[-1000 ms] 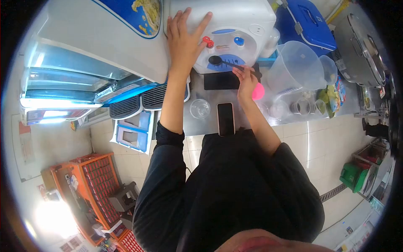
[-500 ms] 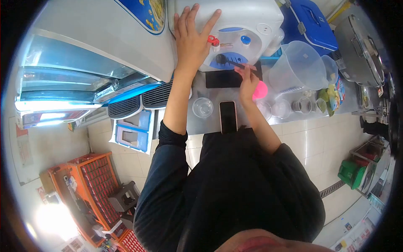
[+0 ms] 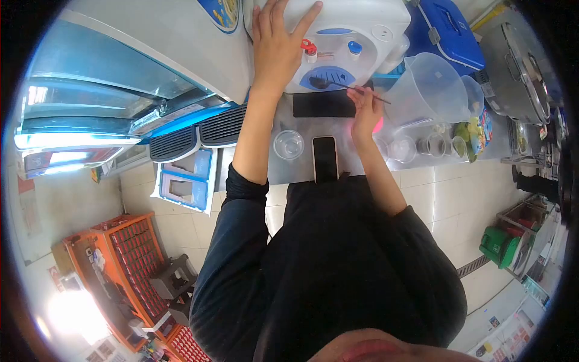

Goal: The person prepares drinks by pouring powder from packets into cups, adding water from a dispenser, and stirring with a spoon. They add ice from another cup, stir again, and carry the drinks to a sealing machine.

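My left hand lies flat with fingers spread on the white water dispenser, beside its red tap. A blue tap sits to the right. In the closed fingers of my right hand is a thin, long-handled dark spoon. Its bowl end is over the blue drip tray, below the taps. Behind my right hand a pink round thing shows in part. On the metal counter closer to me are a clear plastic cup and a phone.
A large clear measuring jug stands right of my right hand, with small clear cups in front. Farther right are a blue cooler box and a big metal pot. A machine with black grilles borders the left side.
My right hand has turned, and the spoon's handle now sticks out past the fingers to the right. The hand covers more of the pink thing. My left hand stays on the dispenser.
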`<state>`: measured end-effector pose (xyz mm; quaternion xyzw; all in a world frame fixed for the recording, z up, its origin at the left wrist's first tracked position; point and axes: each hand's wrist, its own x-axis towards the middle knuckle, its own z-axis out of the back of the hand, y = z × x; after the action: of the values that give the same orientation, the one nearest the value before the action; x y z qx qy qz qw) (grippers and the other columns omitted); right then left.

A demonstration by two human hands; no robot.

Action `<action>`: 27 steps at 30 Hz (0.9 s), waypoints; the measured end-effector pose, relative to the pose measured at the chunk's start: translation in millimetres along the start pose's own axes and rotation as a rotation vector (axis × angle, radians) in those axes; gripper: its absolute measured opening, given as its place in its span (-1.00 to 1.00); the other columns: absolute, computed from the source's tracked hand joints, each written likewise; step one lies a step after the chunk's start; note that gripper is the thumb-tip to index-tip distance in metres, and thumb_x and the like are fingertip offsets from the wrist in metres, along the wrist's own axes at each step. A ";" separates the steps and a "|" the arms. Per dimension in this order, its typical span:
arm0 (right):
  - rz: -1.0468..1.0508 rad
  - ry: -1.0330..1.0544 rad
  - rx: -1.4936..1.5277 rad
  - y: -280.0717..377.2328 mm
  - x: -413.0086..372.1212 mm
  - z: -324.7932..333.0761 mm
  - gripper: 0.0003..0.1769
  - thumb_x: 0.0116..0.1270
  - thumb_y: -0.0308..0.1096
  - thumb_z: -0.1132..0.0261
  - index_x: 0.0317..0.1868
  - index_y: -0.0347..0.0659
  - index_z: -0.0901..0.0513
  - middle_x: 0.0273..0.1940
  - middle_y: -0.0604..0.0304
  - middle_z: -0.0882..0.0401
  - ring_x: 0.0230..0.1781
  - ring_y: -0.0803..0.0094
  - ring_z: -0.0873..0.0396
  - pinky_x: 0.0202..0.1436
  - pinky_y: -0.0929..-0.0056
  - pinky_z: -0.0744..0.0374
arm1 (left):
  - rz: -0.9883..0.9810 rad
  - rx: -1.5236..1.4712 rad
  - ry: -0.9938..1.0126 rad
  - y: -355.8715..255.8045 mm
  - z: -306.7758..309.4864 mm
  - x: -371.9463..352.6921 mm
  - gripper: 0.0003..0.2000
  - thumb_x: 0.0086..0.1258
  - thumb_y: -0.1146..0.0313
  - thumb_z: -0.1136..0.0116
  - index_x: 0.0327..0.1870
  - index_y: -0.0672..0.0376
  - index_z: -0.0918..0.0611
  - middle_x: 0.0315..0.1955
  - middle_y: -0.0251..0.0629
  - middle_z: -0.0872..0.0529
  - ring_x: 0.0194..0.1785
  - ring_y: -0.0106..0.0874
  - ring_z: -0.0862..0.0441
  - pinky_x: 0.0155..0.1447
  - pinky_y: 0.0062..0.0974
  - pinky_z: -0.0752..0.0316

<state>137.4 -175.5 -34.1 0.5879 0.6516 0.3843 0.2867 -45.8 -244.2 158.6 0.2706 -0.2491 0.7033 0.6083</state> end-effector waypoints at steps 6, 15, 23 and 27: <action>-0.188 -0.164 0.186 -14.7 12.0 -2.9 -0.73 0.57 -0.33 -0.16 -0.17 -0.44 -0.44 -0.19 -0.10 -0.62 -0.17 0.10 -0.75 -0.04 0.26 -0.79 | 0.006 -0.005 0.014 -1.2 7.5 2.2 -0.22 0.12 0.41 -0.36 0.48 -0.20 -0.42 0.40 -0.04 -0.28 0.49 -0.01 -0.19 0.56 0.01 -0.09; -0.232 -0.288 0.247 -30.0 12.2 -6.2 -0.69 0.57 -0.32 -0.17 -0.15 -0.46 -0.34 -0.19 -0.13 -0.56 -0.14 -0.04 -0.75 -0.06 0.19 -0.82 | -0.063 0.051 -0.089 3.5 -9.8 2.2 -0.09 -0.04 0.31 -0.54 0.45 -0.47 -0.40 0.38 -0.21 -0.30 0.43 -0.04 -0.24 0.48 0.08 -0.18; -0.229 -0.219 0.234 -5.9 1.3 -15.1 -0.77 0.56 -0.38 -0.15 -0.18 -0.44 -0.44 -0.19 -0.06 -0.56 -0.17 0.07 -0.75 -0.04 0.24 -0.77 | -0.062 0.052 -0.053 3.5 -8.5 -1.0 -0.07 -0.02 0.35 -0.52 0.48 -0.46 -0.37 0.41 -0.19 -0.26 0.48 -0.02 -0.19 0.52 0.09 -0.13; 0.257 0.245 -0.324 2.7 -5.5 -4.6 -0.82 0.56 -0.43 -0.11 -0.18 -0.42 -0.50 -0.16 -0.04 -0.58 -0.21 0.16 -0.74 -0.01 0.31 -0.70 | -0.060 0.006 -0.036 2.5 -6.5 -3.0 -0.06 -0.01 0.38 -0.50 0.50 -0.46 -0.34 0.44 -0.17 -0.23 0.50 -0.01 -0.15 0.54 0.10 -0.10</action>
<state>135.9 -181.7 -29.7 0.5613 0.5312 0.5856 0.2445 -48.5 -242.3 151.8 0.2921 -0.2496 0.6806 0.6238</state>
